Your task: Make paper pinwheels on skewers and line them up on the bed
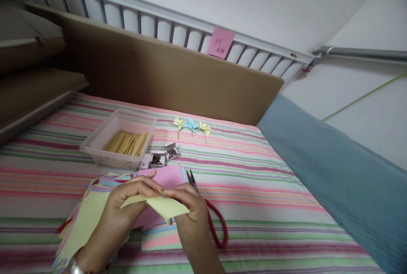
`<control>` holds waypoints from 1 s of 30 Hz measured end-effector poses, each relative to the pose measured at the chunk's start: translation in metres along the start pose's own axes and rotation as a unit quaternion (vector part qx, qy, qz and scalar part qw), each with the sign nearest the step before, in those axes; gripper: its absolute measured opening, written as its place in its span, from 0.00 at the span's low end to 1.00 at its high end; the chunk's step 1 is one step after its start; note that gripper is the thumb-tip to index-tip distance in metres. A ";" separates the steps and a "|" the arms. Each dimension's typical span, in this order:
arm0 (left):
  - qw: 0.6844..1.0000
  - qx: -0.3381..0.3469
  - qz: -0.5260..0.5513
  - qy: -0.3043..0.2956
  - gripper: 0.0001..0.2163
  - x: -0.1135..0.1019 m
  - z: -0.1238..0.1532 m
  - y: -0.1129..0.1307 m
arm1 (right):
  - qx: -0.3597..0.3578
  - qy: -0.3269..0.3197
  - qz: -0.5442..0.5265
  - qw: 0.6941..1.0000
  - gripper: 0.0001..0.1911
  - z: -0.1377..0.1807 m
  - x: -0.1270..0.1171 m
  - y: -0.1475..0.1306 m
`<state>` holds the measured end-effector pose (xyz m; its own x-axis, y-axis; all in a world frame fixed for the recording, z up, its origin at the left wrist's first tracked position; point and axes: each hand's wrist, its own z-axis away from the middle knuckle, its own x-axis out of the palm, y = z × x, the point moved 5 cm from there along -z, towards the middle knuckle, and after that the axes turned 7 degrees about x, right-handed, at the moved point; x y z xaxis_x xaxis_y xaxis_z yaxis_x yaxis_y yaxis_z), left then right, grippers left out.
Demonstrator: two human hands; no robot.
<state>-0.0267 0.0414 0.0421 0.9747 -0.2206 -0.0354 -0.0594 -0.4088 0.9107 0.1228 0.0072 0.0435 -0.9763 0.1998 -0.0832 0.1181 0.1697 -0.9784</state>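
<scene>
Between my two hands is a pale yellow paper pinwheel (168, 208) with curled blades. My left hand (125, 202) is closed on its left side, thumb beneath and fingers above. Opposite it, my right hand (192, 208) pinches the other side, where the end of a wooden stick (162, 192) shows at the fingertips. Most of the stick is hidden. Under the hands lie a pink paper sheet (170, 175) and a pile of coloured paper (85, 219). Scissors with red handles (219, 223) lie beside my right hand, partly covered by it.
A clear plastic box (95, 144) holds many wooden sticks (129, 142). Next to it are small open boxes of dark pins (158, 159). Behind stand three finished pinwheels (191, 124) on the striped cloth (254, 206). A cardboard panel (165, 76) closes off the back.
</scene>
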 end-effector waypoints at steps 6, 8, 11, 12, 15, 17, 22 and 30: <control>1.000 -0.001 0.004 -0.001 0.07 0.000 0.000 0.000 | -0.006 -0.003 -0.006 1.000 0.17 0.003 0.001 0.003; 1.000 0.003 0.004 -0.001 0.07 0.000 0.000 0.000 | -0.010 -0.003 -0.005 1.000 0.18 0.003 0.001 0.004; 1.000 0.008 -0.003 0.008 0.05 -0.001 0.000 0.000 | -0.008 -0.001 -0.008 1.000 0.19 0.004 0.002 0.005; 1.000 0.007 -0.007 0.013 0.05 -0.001 0.000 0.001 | -0.007 -0.001 -0.009 1.000 0.19 0.003 0.002 0.006; 1.000 0.004 -0.013 0.016 0.04 -0.001 -0.001 0.002 | -0.010 0.001 -0.008 1.000 0.21 0.003 0.002 0.006; 1.000 0.006 -0.011 0.012 0.05 -0.001 -0.001 0.002 | -0.009 0.001 -0.008 1.000 0.21 0.003 0.002 0.006; 1.000 0.011 -0.009 0.013 0.04 -0.001 -0.001 0.002 | -0.007 -0.001 -0.017 1.000 0.19 0.004 0.002 0.008; 1.000 0.004 -0.005 0.014 0.04 -0.002 -0.002 0.000 | 0.005 0.000 -0.004 1.000 0.18 0.005 0.003 0.008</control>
<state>-0.0286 0.0432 0.0430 0.9811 -0.1908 -0.0330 -0.0507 -0.4173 0.9073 0.1199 0.0046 0.0343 -0.9773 0.1980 -0.0755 0.1086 0.1621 -0.9808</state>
